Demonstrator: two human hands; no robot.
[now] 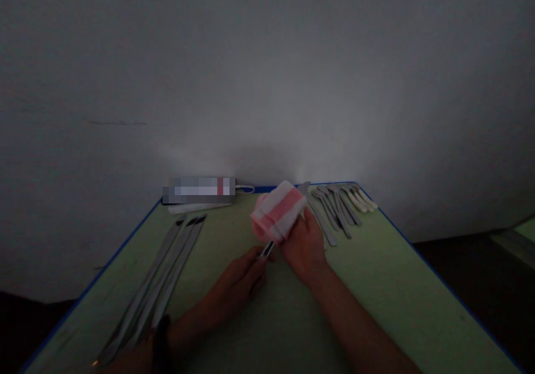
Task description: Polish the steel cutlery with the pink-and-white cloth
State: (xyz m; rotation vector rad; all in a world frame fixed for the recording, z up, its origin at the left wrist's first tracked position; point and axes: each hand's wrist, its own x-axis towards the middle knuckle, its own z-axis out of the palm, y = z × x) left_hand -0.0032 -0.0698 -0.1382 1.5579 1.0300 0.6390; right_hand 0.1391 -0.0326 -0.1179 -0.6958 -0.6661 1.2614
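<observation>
My left hand (pixel 246 271) pinches the shiny metal handle (pixel 268 249) of a utensil above the middle of the table. The utensil's other end is hidden in a folded pink-and-white cloth (pixel 279 209), so its kind does not show. My right hand (pixel 305 246) is closed around the cloth from its right side, palm partly turned up. Just beyond that hand lie a metal table knife (pixel 321 218) and several metal spoons (pixel 334 201). A few pieces of cutlery with cream handles (pixel 358 200) rest at the far right of this group.
The green table (pixel 376 307) has a blue edge and stands against a pale wall (pixel 267 73). Long metal utensils (pixel 167 273) lie along its left side, partly behind my left forearm. A pixelated box-like object (pixel 199 191) with a white cable (pixel 246 187) sits at the back left.
</observation>
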